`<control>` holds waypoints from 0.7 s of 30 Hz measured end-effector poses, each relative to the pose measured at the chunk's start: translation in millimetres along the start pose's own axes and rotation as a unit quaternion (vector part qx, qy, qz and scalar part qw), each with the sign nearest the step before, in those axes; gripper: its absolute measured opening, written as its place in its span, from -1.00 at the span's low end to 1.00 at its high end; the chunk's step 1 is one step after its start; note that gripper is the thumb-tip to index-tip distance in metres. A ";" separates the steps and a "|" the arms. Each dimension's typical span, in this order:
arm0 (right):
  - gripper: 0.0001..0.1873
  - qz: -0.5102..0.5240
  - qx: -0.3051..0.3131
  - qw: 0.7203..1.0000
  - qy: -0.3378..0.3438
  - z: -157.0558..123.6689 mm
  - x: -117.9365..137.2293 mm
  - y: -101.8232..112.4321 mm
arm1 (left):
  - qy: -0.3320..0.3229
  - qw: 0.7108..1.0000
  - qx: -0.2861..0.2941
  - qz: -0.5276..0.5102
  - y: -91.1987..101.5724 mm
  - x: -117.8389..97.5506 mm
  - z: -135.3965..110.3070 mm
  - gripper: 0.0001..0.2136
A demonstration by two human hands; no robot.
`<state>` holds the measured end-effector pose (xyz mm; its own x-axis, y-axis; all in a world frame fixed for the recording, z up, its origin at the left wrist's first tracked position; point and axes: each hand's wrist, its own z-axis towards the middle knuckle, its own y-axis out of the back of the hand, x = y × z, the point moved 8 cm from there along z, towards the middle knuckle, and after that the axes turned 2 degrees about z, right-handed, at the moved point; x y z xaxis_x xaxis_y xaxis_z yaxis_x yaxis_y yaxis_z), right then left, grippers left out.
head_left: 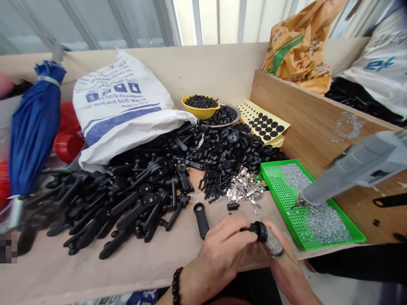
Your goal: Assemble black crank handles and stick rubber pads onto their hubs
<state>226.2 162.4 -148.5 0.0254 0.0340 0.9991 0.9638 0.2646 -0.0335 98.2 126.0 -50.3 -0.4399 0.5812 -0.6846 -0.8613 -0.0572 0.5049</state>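
Far left of the green perforated plastic tray (292,222), piled black plastic arms (135,216) look mostly assembled; nearer, loose black plastic discs (224,148) and silver metal clips (243,186) look unused. Left of its near end, left hand (222,241) and right hand (284,258) clamp a round-headed black plastic piece (261,231), seemingly unfinished. A grey power screwdriver (352,165) overhangs the tray's silver metal screws (329,224), partly obstructing reach.

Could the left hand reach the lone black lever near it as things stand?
Probably yes: the lone black lever lies close beside the left hand, with nothing visible between them, though that hand is busy at a black part.
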 end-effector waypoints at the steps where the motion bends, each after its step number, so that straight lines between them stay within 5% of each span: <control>1: -0.67 0.008 -0.003 1.000 -0.010 0.3 0.8 -0.9 | 0.008 1.000 0.001 -0.007 0.0 1.1 -0.2 -0.73; 6: -0.70 -0.028 -0.040 0.997 -0.059 2.3 0.0 5.5 | 0.080 0.993 -0.036 -0.078 1.9 15.9 -2.7 -0.78; 10: -0.68 -0.013 -0.040 0.993 -0.112 1.4 -13.4 3.9 | 0.047 0.995 0.009 -0.088 -2.4 12.0 1.9 -0.78; 14: -0.67 0.066 -0.025 0.995 -0.069 -1.7 -13.3 -6.3 | 0.006 0.999 0.016 -0.050 -1.8 5.5 4.9 -0.76; 21: -0.73 0.125 -0.010 0.992 -0.025 -6.6 -5.4 -12.7 | 0.057 0.996 -0.050 -0.035 -1.0 11.8 1.2 -0.82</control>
<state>215.6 152.5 -153.3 0.2517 0.1434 0.9571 0.9341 0.2228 -0.2790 94.2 133.9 -58.3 -0.3995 0.4906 -0.7744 -0.9092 -0.1045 0.4029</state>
